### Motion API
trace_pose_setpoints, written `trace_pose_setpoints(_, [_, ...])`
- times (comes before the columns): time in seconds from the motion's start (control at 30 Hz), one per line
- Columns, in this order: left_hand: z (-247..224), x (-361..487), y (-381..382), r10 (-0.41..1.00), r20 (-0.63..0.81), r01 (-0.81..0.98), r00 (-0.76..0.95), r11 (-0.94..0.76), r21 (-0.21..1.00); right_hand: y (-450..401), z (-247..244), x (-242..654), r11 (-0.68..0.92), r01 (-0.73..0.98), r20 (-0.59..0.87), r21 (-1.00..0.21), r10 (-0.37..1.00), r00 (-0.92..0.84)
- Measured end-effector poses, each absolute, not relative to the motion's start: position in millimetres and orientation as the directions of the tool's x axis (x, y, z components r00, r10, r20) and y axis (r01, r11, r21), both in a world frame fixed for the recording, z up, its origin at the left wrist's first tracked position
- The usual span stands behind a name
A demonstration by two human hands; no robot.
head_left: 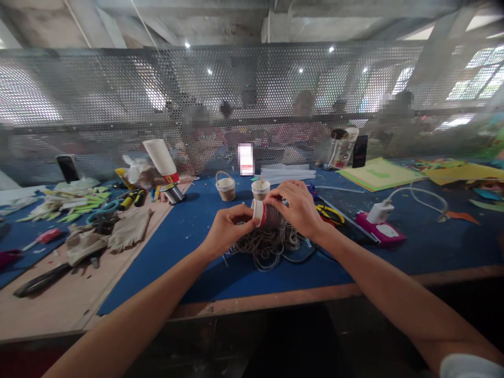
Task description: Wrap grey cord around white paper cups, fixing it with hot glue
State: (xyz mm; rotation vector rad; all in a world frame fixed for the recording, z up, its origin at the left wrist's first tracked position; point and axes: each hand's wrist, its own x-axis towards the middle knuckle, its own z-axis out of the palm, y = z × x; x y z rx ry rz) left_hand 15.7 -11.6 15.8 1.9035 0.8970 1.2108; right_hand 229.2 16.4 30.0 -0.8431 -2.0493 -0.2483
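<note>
**Two hands close on a cord-wrapped cup**

The work in hand looks like the winding or settling of cord around a paper cup (258, 211), with a white end and a red band left uncovered. The cup lies tipped on its side between the two hands, above a loose heap of cord (262, 247) on the blue work surface (189, 273). From where I stand, the next move seems to call for a steady hold on the white end and light, even pressure on the wound cord (275, 218), so the turns do not slip or bunch.

The left hand (228, 227) is clamped on the white end, thumb and fingers on its edge. The right hand (297, 206) is closed over the upper side, fingertips bent down by the red band and the first turns. Whether they pinch a strand too, I cannot tell. So the cup sits right inside both grips, its wrapped part under the right palm, partly hidden.

Just beyond are a small handled basket (227, 192) and a second small container (260, 188), both upright. Yellow-and-black pliers (331, 214) lie off to the right.
</note>
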Motion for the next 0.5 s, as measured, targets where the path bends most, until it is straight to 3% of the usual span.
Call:
trace_pose_setpoints(0.27, [18,18,-13,0.839,0.444,0.195,0.315,-0.515,0.834,22,28,231,0.727,0.663,0.816,-0.179,0.486,-0.312])
trace_pose_setpoints(0.5, [14,17,-11,0.87,0.426,0.166,0.248,-0.472,0.866,31,30,240,0.723,0.49,0.717,-0.486,0.651,-0.249])
